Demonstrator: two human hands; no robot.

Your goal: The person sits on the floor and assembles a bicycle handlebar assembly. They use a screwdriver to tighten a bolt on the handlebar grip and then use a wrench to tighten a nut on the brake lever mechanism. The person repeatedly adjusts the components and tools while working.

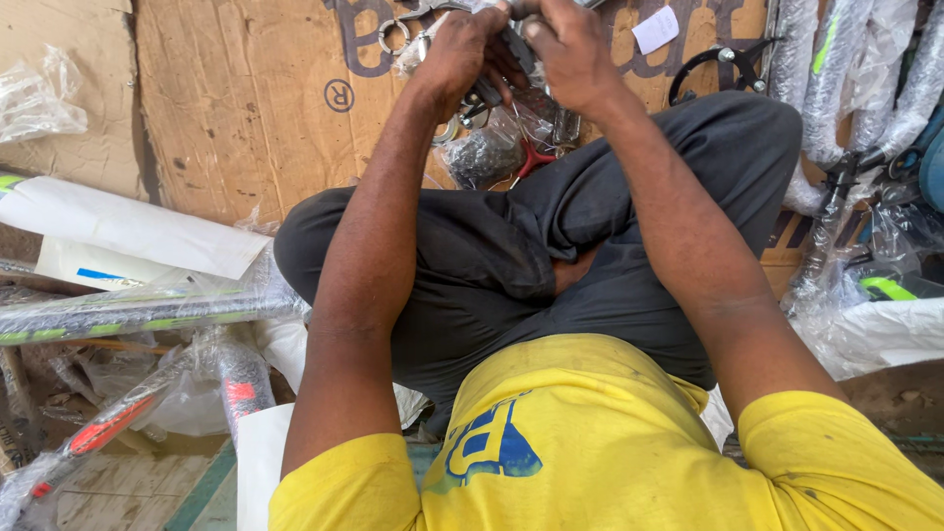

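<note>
Two wrapped tubes [138, 313] lie at left. The left hand [457, 54] and right hand [570, 49] both pinch one small dark part [501, 44], mostly hidden by fingers, above a clear bag [487, 147] on cardboard [246, 108].

Small dark metal part [506, 44], gripped between both hands at the top edge of the view, above the flattened cardboard sheet [246, 108]. Mostly hidden by the fingers [536, 29]; possibly a bicycle fitting, shape hard to make out. Left hand [462, 49] closed round its left side, right hand [570, 49] pinching from the right, thumbs touching over it. Just below, lying on the cardboard, clear plastic bag [487, 152] of dark small parts, crumpled, with a red-handled piece [534, 157] poking out at its right edge. Beside the left hand, also on the cardboard, bright metal rings [393, 37], flat, partly overlapping.
</note>
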